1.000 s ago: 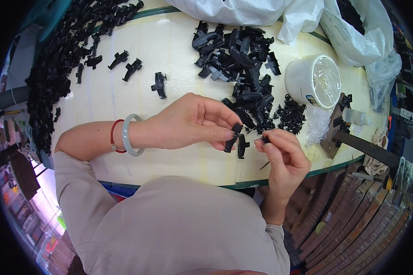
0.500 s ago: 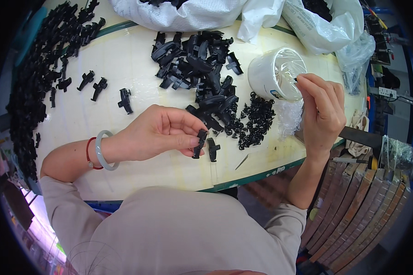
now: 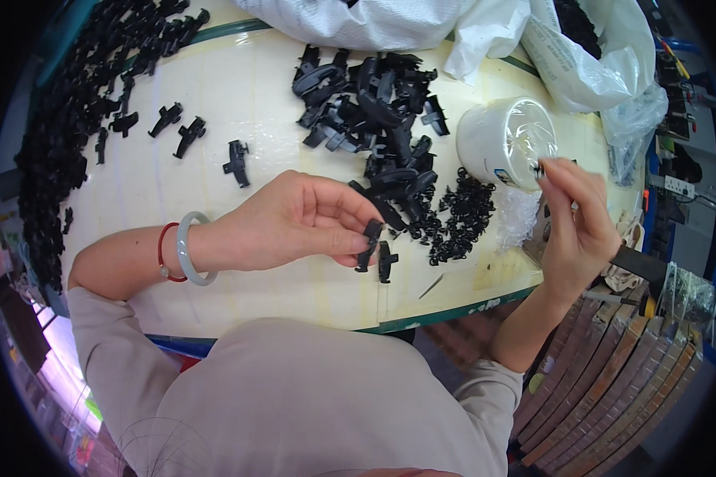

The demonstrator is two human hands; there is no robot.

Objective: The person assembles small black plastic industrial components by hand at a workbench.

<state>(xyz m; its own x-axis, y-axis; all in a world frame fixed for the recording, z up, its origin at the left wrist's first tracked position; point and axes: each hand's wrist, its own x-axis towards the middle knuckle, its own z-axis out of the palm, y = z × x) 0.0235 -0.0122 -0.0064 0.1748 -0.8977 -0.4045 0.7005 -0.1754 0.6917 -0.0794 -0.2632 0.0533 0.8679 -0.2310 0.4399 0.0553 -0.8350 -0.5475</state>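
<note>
My left hand (image 3: 294, 222) pinches a black plastic clip part (image 3: 369, 242) between thumb and fingers, just above the table. Right beside it is a similar black part (image 3: 387, 262), apparently lying on the tabletop. In front of the white tub, my right hand (image 3: 574, 226) is raised, its thumb and fingertips closed on a small dark piece (image 3: 539, 169) too small to make out fully. Between my hands lies a heap of small black fasteners (image 3: 463, 219). Beyond it spreads a pile of larger black plastic parts (image 3: 366, 99).
A white tub (image 3: 485, 135) wrapped in clear film stands at the right, by crumpled bubble wrap (image 3: 517, 219). White sacks (image 3: 374, 24) line the far edge. Many black parts (image 3: 56, 175) cover the left side; several single ones (image 3: 237, 163) lie nearer. A thin sliver (image 3: 431, 286) rests near the table's edge.
The whole view has shifted a little. My right hand has come slightly nearer to me relative to the tub, still pinching the small piece. My left hand keeps its hold on the clip part.
</note>
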